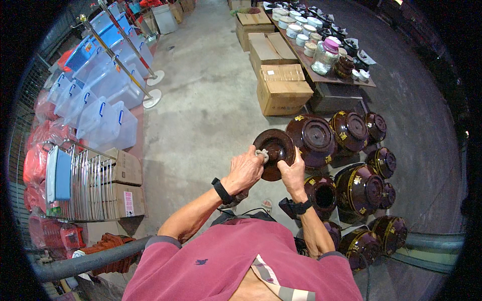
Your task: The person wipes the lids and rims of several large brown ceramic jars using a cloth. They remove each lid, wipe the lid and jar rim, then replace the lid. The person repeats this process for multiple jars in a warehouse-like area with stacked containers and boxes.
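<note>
A round brown glazed ceramic lid (275, 141) is held up in front of my body. My right hand (292, 169) grips its right edge, with the thumb over the face. My left hand (246, 167) pinches a crumpled light cloth (262, 155) against the lid's left part. Just beyond the lid, at the right, lies a large dark brown glazed jar (314, 141) with its round base showing. Below it, near my right wrist, an open-mouthed brown jar (320, 195) shows its dark opening.
More glazed jars (359, 190) crowd the right side. Cardboard boxes (284, 94) stand ahead beside a low table (316, 77) of lidded pots. At left are clear plastic bins (107, 122), post stands (152, 98), a metal rack (81, 184) and a grey pipe (94, 259).
</note>
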Motion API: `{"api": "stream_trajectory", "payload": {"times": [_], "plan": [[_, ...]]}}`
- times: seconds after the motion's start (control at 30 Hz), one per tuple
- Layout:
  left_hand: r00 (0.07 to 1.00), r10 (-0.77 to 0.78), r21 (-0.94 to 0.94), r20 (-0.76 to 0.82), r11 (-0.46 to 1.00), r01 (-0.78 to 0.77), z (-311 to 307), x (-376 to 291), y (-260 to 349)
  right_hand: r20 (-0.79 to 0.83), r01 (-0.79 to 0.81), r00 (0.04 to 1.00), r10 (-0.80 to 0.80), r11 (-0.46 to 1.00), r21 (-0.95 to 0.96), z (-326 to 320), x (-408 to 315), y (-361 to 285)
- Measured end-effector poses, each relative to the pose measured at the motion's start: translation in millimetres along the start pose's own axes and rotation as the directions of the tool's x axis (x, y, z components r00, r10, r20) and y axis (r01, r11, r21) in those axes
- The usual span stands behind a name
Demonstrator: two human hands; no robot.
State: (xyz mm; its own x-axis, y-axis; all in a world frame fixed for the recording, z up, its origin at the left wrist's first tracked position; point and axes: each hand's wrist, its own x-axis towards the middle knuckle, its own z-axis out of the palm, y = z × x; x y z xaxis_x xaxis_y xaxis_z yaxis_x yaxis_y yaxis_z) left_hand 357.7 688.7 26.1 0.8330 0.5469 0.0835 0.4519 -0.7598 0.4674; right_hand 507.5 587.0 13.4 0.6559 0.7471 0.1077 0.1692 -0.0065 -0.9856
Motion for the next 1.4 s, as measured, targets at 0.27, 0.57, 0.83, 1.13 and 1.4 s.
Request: {"api": "stream_trajectory", "payload": {"times": [0.27, 0.57, 0.83, 1.13, 1.4], "plan": [[0.965, 0.177, -0.495, 0.196, 0.867, -0.058, -17, 6, -31, 0.023, -0.086, 0.996, 0.083, 0.972, 0.218, -5, 1, 13], [0.987, 0.035, -0.061, -0.158, 0.997, -0.045, -9, 25, 6, 0.147, -0.126, 0.98, 0.133, 0.99, -0.061, -2, -2, 10], [0.95, 0.288, 0.083, 0.12, 0.951, -0.299, -4, -4, 21, 0.041, -0.088, 0.995, 0.091, 0.994, -0.072, -21, 3, 7], [0.935, -0.096, -0.249, -0.34, 0.969, 0.009, -1, 11, -42, 0.003, -0.297, 0.953, 0.304, 0.928, 0.226, -38, 3, 26], [0.992, -0.058, -0.365, -0.11, 0.931, 0.014, 3, -18, -43, -0.033, -0.245, 0.966, 0.258, 0.946, 0.214, -32, 2, 27]]}}
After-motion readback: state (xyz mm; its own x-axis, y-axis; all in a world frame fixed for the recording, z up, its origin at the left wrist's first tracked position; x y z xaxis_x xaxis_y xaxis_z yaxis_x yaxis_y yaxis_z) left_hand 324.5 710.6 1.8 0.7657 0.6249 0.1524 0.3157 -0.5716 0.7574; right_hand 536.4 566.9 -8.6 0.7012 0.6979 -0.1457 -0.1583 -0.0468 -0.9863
